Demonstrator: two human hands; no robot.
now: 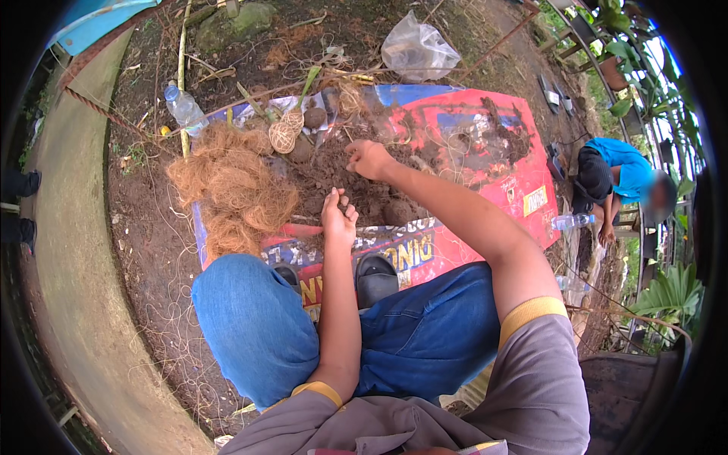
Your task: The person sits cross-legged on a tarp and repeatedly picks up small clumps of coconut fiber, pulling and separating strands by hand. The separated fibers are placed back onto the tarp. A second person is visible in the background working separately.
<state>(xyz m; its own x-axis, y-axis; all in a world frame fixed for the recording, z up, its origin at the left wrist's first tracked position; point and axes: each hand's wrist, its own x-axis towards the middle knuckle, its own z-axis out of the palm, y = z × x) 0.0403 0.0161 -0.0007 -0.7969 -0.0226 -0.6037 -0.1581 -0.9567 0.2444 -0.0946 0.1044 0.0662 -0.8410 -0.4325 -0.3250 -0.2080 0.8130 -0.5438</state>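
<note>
Dark, crumbly soil (324, 190) lies heaped on a printed tarpaulin (489, 210) in front of me. Over the heap reaches my right hand (369, 160), its thumb and fingers apart and nothing visible between them. My left hand (339, 216) is at the near edge of the soil with its fingers curled; whether something small is inside cannot be seen. Beyond the hands lie two balls wrapped in pale string (282, 136), with a green shoot (310, 85) rising by them. A bare brown ball (314, 118) rests beside these. Loose coconut fibre (236, 182) is piled to the left.
A plastic bottle (185, 109) lies past the fibre, and a clear plastic bag (418, 48) sits beyond the tarpaulin. At right another person (617, 170) crouches near a second bottle (571, 221). Loose strings trail over the ground; a concrete strip (85, 227) runs along the left.
</note>
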